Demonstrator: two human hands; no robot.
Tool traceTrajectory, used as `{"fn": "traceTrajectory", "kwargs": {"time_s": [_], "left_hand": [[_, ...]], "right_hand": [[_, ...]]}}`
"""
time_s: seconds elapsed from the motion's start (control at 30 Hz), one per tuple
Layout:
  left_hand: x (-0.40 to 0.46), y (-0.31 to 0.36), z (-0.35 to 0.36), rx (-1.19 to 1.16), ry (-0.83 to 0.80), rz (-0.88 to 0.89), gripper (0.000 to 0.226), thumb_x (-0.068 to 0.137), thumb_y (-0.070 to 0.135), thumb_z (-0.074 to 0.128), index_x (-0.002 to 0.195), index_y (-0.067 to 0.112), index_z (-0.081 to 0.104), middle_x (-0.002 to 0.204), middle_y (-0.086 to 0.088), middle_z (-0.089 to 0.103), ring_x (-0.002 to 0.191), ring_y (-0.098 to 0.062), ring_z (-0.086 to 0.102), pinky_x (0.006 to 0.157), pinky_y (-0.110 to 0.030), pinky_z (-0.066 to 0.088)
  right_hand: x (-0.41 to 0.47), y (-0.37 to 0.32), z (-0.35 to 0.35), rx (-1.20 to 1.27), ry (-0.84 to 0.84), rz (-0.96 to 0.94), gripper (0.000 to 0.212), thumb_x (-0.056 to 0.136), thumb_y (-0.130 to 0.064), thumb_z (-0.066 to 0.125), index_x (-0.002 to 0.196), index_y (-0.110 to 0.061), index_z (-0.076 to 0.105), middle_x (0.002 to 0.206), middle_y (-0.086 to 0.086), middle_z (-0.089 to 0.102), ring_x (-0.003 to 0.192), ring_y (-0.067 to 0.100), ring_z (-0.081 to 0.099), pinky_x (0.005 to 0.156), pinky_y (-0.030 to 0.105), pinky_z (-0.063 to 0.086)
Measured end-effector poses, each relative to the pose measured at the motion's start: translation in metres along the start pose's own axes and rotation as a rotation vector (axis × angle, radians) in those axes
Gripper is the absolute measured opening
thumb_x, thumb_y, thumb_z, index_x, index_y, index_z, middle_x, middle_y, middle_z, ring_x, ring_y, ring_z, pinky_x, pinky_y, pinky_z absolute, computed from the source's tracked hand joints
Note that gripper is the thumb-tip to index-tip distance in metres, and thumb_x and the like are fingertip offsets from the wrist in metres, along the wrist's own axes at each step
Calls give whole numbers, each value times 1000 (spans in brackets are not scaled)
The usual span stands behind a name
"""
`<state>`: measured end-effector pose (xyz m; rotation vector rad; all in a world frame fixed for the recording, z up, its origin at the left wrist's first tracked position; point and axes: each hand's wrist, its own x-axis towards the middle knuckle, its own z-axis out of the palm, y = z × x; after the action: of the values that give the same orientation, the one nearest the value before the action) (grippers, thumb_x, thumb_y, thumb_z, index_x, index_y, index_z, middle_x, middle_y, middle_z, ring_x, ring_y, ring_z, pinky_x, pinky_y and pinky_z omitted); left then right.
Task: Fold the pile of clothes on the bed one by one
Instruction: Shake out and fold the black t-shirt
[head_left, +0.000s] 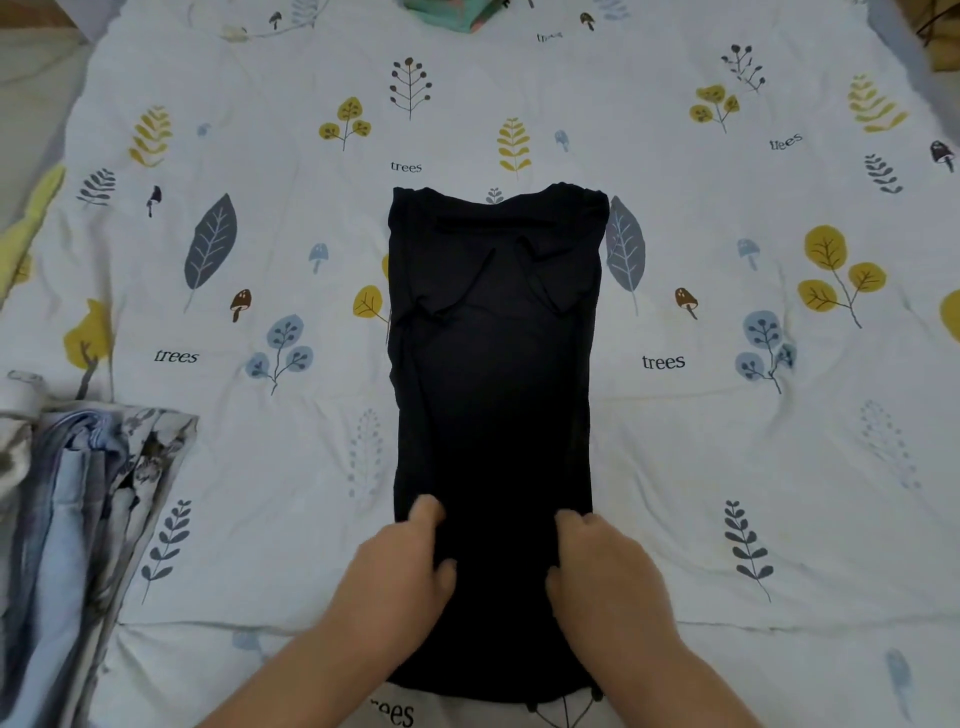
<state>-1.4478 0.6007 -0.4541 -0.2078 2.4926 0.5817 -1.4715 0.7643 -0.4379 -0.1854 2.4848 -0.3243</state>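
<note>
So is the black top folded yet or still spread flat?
Partly folded: the black top lies as a narrow strip, sleeves tucked in, not yet folded lengthwise.

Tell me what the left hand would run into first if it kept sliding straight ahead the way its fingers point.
Only more of the black shirt: the left hand points up its left side toward the folded-in sleeve, then bare bedsheet beyond the collar.

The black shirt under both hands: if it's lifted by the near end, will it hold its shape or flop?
The black shirt would probably flop: it lies flat in soft folds, sleeves tucked in, on the bed cover. It looks thin, so likely light. The left hand and right hand rest on it near the hem; lifting there could undo the sleeve folds.
</note>
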Motion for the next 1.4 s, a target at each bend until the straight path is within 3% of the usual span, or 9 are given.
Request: {"fn": "traceTrajectory", "kwargs": {"time_s": [0.17,0.33,0.57,0.73,0.9,1.0,1.1,1.3,1.4], "left_hand": [[0,0,10,-252,-293,57,24,95,18,45,116,24,56,81,8,57,56,-5,57,53,-9,41],[9,-48,23,84,287,325,54,65,-5,69,115,16,63,113,-1,65,98,-20,66,80,-22,51],[29,-87,55,559,70,523,81,72,28,35,148,22,9,146,-5,39,145,-24,-5,107,-41,35],[26,-87,44,540,-29,557,99,68,24,53,147,34,-5,155,-12,12,141,-36,-14,108,-48,16],[21,-88,35,463,-170,523,94,54,25,75,138,39,36,145,-12,39,129,-40,37,98,-41,38],[26,-80,35,320,-86,481,54,73,42,38,125,44,52,151,-7,27,136,-35,14,107,-40,34],[31,-70,29,97,-164,374,75,63,63,9,125,48,50,145,18,-7,135,-15,-23,114,-23,-5],[49,-63,-9,-455,-196,289,51,56,79,55,82,40,74,138,28,38,133,16,17,102,2,13],[63,-53,-41,-794,-276,222,25,65,48,70,83,32,77,107,20,66,109,9,53,91,-6,36]], "right_hand": [[-3,4,10,480,-441,-74,28,94,-18,45,117,-20,61,101,-5,64,93,10,60,83,23,48],[5,40,40,111,165,-94,48,97,-17,34,145,-23,30,150,-4,30,138,18,31,109,20,24],[27,71,93,-281,108,-274,58,98,-45,-2,150,-22,11,147,6,36,142,24,14,109,44,13],[27,84,69,-311,186,-427,56,75,-11,50,130,-19,49,132,8,56,125,25,50,110,35,26],[20,112,60,-386,177,-624,91,57,12,51,141,-19,38,148,15,35,139,29,24,107,42,20],[24,114,57,-293,79,-637,95,49,5,74,135,-25,47,147,15,36,137,31,27,107,41,22],[29,108,61,-182,136,-671,55,62,-6,60,111,-30,65,138,13,49,141,23,20,107,37,21],[41,72,30,609,41,-362,38,75,-8,36,89,-36,58,130,-35,46,135,-14,18,111,8,10],[59,57,-7,1017,-18,-174,46,88,12,41,87,-23,73,114,-16,67,118,-8,49,100,8,35]]}}
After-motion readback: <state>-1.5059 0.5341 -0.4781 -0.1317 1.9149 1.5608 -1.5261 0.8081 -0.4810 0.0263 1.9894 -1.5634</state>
